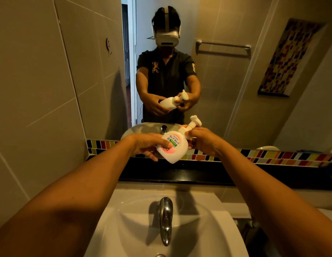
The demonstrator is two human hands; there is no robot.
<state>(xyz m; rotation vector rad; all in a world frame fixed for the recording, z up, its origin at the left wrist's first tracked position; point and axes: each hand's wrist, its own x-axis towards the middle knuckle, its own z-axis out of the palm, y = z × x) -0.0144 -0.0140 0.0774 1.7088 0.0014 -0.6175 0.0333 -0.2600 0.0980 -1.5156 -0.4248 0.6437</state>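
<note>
While both arms are reaching over the white ceramic basin, a person is holding up a white plastic pump bottle of soap.

The left hand is wrapping its fingers and thumb around the bottle's rounded body, and the right hand is pinching the neck just below the white pump head. The bottle is tilting, pump toward the upper right, in the air beyond the chrome tap and in front of the black ledge. A strip of multicoloured tiles is running behind it under the wall mirror.
</note>
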